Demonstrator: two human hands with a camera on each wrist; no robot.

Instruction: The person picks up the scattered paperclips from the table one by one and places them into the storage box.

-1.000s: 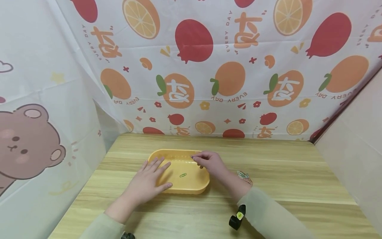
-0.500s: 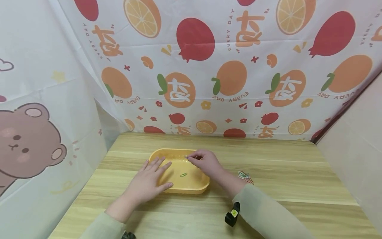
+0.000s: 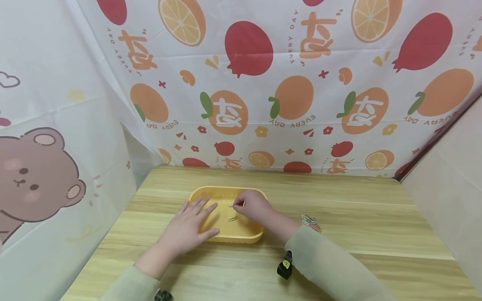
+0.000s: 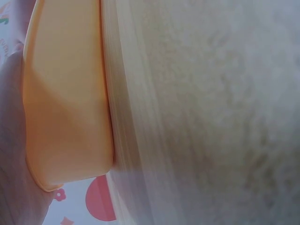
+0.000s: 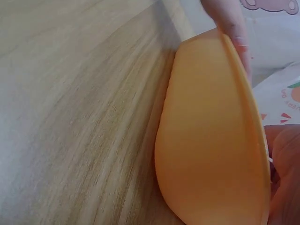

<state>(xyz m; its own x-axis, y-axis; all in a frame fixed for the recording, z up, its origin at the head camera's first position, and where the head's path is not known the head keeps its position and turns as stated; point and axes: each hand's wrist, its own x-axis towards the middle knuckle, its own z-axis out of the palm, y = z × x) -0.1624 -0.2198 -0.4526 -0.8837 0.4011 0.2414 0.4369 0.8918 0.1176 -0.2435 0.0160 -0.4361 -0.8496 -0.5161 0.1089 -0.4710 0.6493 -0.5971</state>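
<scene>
A yellow-orange plastic tray (image 3: 235, 239) sits on the wooden table. Across its left end lies my left hand (image 3: 183, 229), fingers spread over the rim and thumb along the near edge. One green paper clip (image 3: 232, 219) lies on the tray floor. Over the right part of the tray, my right hand (image 3: 255, 205) pinches a paper clip (image 3: 231, 206); only its thin end shows past the fingertips, the rest hidden. In the right wrist view, the tray wall (image 5: 211, 131) covers most of the fingers.
A small pile of coloured paper clips (image 3: 311, 223) lies on the table (image 3: 357, 217) right of the tray, close to the right forearm. A fruit-print cloth (image 3: 293, 142) hangs behind the table, and a bear-print cloth (image 3: 41, 179) at the left.
My right hand has moved left and lower from the tray's back right rim, bringing the pinched paper clip in over the tray floor. The left hand keeps its place.
</scene>
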